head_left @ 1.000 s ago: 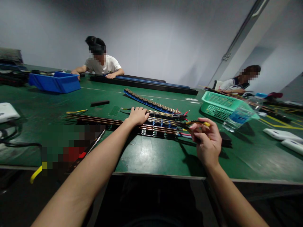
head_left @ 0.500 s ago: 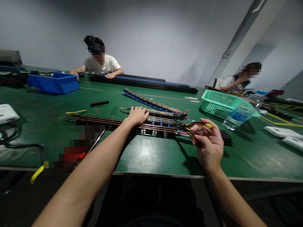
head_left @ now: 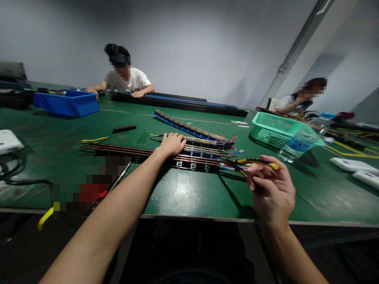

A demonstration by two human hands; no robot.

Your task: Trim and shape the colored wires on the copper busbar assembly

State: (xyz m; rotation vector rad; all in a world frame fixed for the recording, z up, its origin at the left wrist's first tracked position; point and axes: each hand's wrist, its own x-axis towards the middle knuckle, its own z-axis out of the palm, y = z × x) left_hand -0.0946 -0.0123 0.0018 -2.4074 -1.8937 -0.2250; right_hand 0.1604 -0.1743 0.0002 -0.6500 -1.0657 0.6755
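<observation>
My left hand (head_left: 171,144) lies flat over the black and blue strips with copper-coloured rods (head_left: 204,161), its fingers stretched out and resting on them. Black-and-yellow-handled pliers (head_left: 257,161) are in my right hand (head_left: 274,187), with the fingers closed round the grips. The tips of the pliers point left at the coloured wires (head_left: 231,167) at the right end of the nearest strip. Whether the jaws grip a wire is too small to tell. Another blue strip with brass-coloured rods (head_left: 186,125) lies slantwise beyond, red leads at its right end.
Behind the right hand stand a green basket (head_left: 266,136) and a tilted water bottle (head_left: 299,144). A blue bin (head_left: 78,104) sits at the left. Two people work across the table (head_left: 183,197). A pixelated patch covers things near the left front edge.
My right hand has moved right and slightly down with the pliers, away from the farther wires to the nearest strip's end. My left hand has stayed in place.
</observation>
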